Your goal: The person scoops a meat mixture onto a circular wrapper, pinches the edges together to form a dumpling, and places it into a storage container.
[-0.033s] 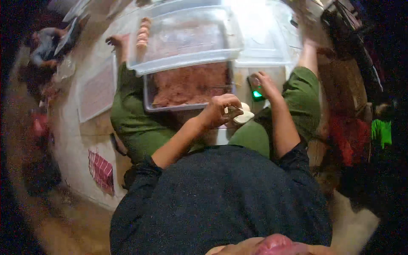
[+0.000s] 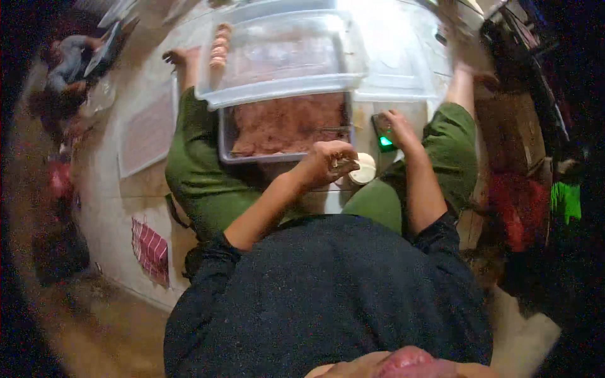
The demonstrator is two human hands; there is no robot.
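My left hand (image 2: pixel 329 162) hovers at the near right corner of a grey plastic bin (image 2: pixel 222 135), its fingers curled together; what they hold is hidden. Just right of those fingers is a round, cream-coloured thing (image 2: pixel 363 171), too blurred to name. Reddish-brown ground meat (image 2: pixel 283 123) fills the bin, and a thin metal tool (image 2: pixel 334 130) lies at its right side. Over a small dark device (image 2: pixel 382 140) with a green lit screen, my right hand (image 2: pixel 401 131) has its fingers bent down. Whatever is under these fingertips cannot be made out.
A clear plastic tray (image 2: pixel 277 98) rests across the bin's far part, with a row of pinkish round pieces (image 2: pixel 219 47) at its left. Another clear container (image 2: pixel 394 63) stands right of it. A striped cloth (image 2: pixel 150 250) lies left, and another person (image 2: pixel 72 63) sits far left.
The cream-coloured thing showed a pale flap tilted beside my left fingers; now it looks like one flat round. My right hand stays over the device. The whole view has shifted slightly.
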